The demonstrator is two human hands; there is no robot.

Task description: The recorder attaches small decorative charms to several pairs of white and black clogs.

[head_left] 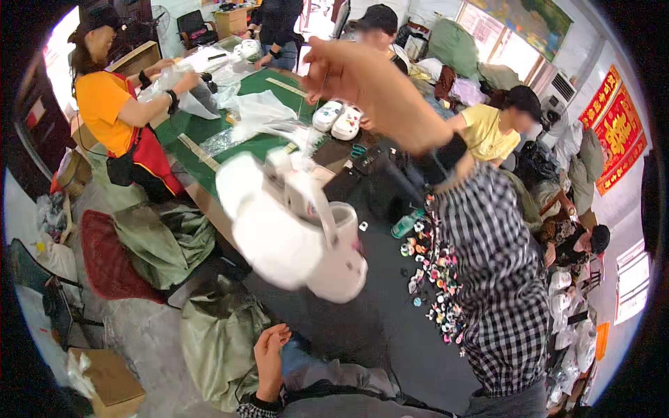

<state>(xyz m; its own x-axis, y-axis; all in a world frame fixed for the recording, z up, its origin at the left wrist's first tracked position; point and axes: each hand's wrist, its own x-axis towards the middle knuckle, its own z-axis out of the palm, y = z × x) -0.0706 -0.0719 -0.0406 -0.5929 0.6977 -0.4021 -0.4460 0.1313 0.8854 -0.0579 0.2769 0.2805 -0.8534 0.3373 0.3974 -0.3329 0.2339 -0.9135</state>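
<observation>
1. The person's right hand (362,76) is raised high at the top centre of the view, its checked sleeve (488,279) running down the right side; the fingers are pinched together on a thin strap or string — too blurred to tell exactly what.
2. A pair of white clog-style shoes (293,230) hangs mid-frame below that hand, blurred by motion, above a dark mat (390,327) on the floor.
3. The left hand (270,359) rests low at the bottom centre, near the person's knee, fingers loosely curled and holding nothing.
4. A scatter of small colourful charms (435,279) lies on the mat just beside the checked sleeve, with a green bottle (405,224) near its upper end.
5. Another white pair of clogs (338,120) sits on the green table (202,129) beyond, among clear plastic bags (258,111).
6. A co-worker in an orange shirt (104,104) handles a plastic bag at the table's left; a person in a yellow top (488,129) sits at right.
7. Olive-green sacks (167,240) and a cardboard box (108,380) lie on the floor at left.
</observation>
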